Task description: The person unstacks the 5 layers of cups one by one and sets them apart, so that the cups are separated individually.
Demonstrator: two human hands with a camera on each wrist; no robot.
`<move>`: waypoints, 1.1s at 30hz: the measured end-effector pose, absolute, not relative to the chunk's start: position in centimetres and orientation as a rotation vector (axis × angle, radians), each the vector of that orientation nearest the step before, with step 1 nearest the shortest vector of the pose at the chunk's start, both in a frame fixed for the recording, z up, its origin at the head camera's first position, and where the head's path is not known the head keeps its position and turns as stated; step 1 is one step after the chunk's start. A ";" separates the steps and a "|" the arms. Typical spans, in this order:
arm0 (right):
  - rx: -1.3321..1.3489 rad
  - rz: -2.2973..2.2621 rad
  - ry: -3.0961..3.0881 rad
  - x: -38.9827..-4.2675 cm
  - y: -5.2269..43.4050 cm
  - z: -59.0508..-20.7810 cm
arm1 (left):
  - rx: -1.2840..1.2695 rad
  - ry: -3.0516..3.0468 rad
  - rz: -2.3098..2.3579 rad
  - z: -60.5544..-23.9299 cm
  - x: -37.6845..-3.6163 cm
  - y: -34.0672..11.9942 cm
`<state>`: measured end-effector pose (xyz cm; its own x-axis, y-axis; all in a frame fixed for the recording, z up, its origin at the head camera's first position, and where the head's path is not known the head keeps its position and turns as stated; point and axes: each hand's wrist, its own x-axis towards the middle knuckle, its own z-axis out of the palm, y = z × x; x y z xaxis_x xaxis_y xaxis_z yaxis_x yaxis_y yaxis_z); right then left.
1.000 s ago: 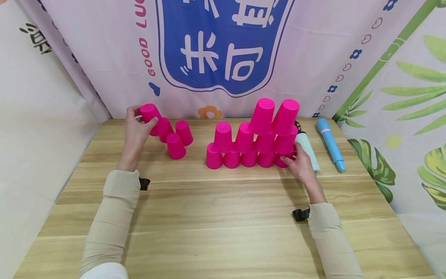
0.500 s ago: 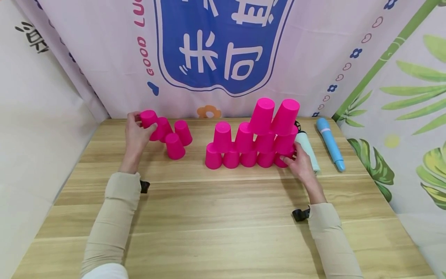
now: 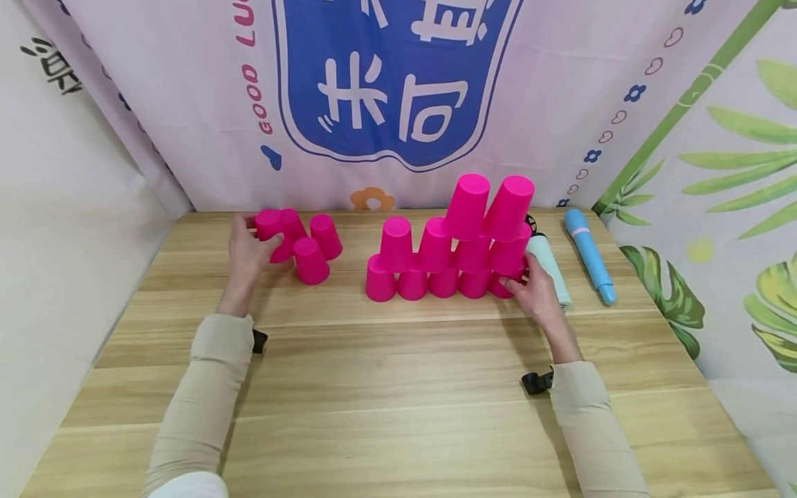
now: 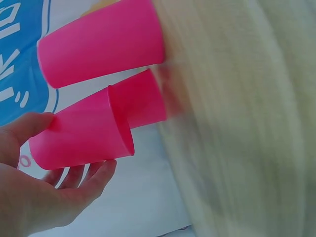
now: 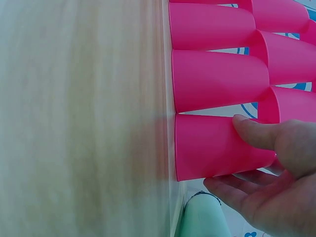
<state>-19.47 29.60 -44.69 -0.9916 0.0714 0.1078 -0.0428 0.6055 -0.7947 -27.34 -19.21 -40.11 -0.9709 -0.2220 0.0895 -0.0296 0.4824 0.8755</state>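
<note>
On the desk (image 3: pixel 398 387), your left hand (image 3: pixel 245 252) holds a loose cup (image 3: pixel 272 233) by three others; your right hand (image 3: pixel 537 294) clasps the half-built pyramid's (image 3: pixel 454 238) end cup (image 5: pixel 217 145). Upper rows remain.

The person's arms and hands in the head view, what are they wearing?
Both arms are in long, close-fitting beige sleeves that end at the wrists. The left hand and right hand are bare, no gloves or rings visible. A small black clip or strap piece sticks out at each cuff.
</note>
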 end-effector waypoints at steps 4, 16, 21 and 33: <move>-0.019 1.332 -2.702 -19.5 29.6 -44.7 | 0.219 -2.560 -1.465 -40.9 -27.4 -19.4; -0.032 1.339 -2.699 -19.5 29.6 -44.8 | 0.196 -2.519 -1.420 -42.5 -27.4 -19.5; -0.032 1.341 -2.699 -19.5 29.6 -44.8 | 0.221 -2.516 -1.398 -43.1 -27.3 -19.6; -0.025 1.332 -2.715 -19.4 29.5 -44.5 | 0.251 -2.540 -1.369 -43.5 -27.0 -19.3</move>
<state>-19.40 29.53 -44.55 -0.9929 0.0669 0.0981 -0.0367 0.6133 -0.7890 -26.98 -19.34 -43.51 -0.9553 -0.2645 0.1320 -0.0353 0.5453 0.8375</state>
